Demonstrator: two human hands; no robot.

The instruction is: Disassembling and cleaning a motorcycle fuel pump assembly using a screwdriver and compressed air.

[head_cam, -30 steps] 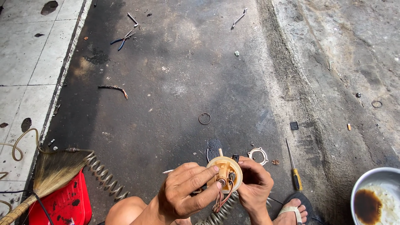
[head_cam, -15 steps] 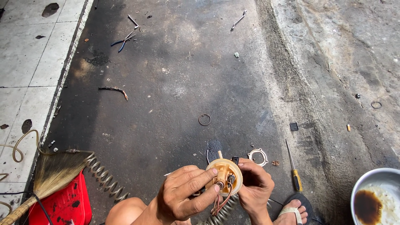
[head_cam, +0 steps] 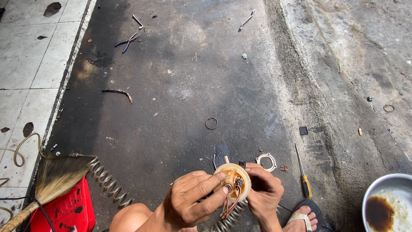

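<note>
Low in the head view, both hands hold a round cream-coloured plastic part (head_cam: 232, 178) with thin red and brown wires hanging from it. My right hand (head_cam: 265, 191) grips its rim from the right side. My left hand (head_cam: 192, 205) reaches in from the left, its fingertips pinching at the small fittings and wires on the part's face. A coiled hose (head_cam: 227, 218) runs just beneath the part.
On the dark oily ground lie a yellow-handled screwdriver (head_cam: 303, 173), a white gasket ring (head_cam: 266, 161), a metal ring (head_cam: 211, 123), blue-handled pliers (head_cam: 126, 42) and a metal bowl (head_cam: 388, 205) of brown liquid. A broom (head_cam: 47, 184), red container (head_cam: 64, 210) and coiled air hose (head_cam: 107, 182) sit at left.
The left fingers have shifted slightly on the part's face. Both hands stay in the same place with the part held between them.
</note>
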